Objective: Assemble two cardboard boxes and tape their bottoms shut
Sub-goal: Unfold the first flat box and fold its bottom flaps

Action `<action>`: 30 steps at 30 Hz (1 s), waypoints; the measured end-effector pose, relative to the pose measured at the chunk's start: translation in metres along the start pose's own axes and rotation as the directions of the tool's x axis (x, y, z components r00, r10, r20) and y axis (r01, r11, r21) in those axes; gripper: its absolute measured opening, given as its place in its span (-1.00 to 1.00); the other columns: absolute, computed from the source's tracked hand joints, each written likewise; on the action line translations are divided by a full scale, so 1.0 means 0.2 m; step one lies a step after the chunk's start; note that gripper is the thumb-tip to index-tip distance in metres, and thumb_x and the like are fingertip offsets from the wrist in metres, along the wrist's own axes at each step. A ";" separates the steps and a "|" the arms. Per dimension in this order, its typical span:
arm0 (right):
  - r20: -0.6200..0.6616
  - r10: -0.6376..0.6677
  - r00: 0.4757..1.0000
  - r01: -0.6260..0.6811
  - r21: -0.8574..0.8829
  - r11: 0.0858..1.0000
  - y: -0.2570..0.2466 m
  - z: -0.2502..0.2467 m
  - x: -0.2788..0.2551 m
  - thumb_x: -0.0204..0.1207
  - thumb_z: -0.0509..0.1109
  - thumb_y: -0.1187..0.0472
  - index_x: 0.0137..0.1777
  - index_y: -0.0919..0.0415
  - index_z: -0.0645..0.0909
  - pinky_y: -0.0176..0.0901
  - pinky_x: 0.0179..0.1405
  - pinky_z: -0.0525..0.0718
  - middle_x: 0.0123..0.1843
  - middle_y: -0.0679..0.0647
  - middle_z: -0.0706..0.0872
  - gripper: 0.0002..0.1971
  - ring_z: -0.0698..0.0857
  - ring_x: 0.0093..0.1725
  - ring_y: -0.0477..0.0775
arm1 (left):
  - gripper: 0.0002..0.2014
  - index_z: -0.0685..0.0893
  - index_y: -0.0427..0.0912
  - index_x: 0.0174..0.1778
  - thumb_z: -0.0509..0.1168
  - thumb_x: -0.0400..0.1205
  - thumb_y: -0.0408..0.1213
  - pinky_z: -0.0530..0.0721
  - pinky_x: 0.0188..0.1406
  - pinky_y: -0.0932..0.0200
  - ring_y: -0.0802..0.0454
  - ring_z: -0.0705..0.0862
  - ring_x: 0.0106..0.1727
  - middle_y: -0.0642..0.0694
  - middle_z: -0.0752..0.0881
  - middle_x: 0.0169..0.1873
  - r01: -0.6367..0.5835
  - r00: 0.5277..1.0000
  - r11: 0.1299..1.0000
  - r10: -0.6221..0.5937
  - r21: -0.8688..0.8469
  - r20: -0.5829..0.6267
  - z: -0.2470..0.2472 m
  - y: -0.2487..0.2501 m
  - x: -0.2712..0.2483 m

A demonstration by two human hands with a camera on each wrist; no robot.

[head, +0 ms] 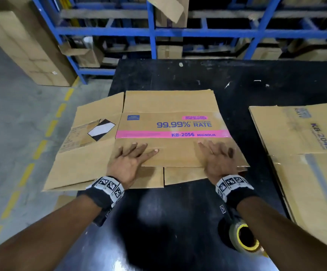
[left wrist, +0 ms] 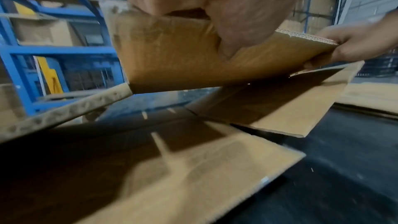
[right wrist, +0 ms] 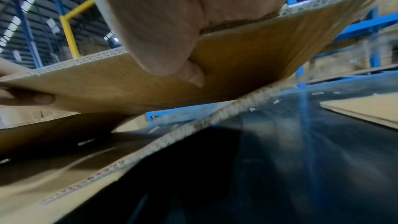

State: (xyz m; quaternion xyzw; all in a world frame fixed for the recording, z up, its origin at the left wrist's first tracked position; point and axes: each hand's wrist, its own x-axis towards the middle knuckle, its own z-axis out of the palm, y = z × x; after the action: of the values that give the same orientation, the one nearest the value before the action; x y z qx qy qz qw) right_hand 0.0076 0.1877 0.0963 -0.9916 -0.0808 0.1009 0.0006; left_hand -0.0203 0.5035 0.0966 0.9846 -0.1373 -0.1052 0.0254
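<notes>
A flattened cardboard box (head: 168,124) printed "99.99% RATE" with a pink band lies on the black table (head: 178,222). Its left part hangs past the table edge. My left hand (head: 135,155) and right hand (head: 215,153) both hold the near flap (left wrist: 193,57), fingers spread on top. The right wrist view shows my right thumb (right wrist: 189,72) under the flap (right wrist: 258,57), which is raised off the layer beneath. A digit of my left hand (right wrist: 41,99) also sits under it. A roll of clear tape (head: 243,239) with a yellow core stands under my right forearm.
More flattened boxes (head: 299,130) lie stacked on the table's right side. Blue steel racking (head: 153,34) with cartons stands behind the table. Stacked brown cartons (head: 21,45) stand at the far left, beside a grey floor with a dashed yellow line (head: 41,147).
</notes>
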 end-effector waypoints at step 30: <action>-0.225 0.179 0.958 -0.150 0.144 0.978 -0.01 -0.49 0.02 0.03 0.35 -0.65 0.68 -0.26 0.20 0.71 0.49 0.10 0.79 0.06 -0.12 0.15 -0.16 0.75 0.37 | -0.14 0.30 0.40 0.71 0.23 0.43 0.47 0.42 0.52 -0.60 -0.53 0.22 0.69 -0.37 0.09 0.74 0.373 0.869 0.907 -0.415 -0.195 -0.270 -0.39 -0.20 -0.26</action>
State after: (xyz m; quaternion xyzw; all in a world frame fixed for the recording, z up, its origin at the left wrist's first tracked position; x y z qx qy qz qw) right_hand 0.0316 0.1914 0.1910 -0.9978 0.0093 -0.0135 0.0640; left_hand -0.0425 0.5578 0.1802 0.9919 0.0800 0.0362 0.0913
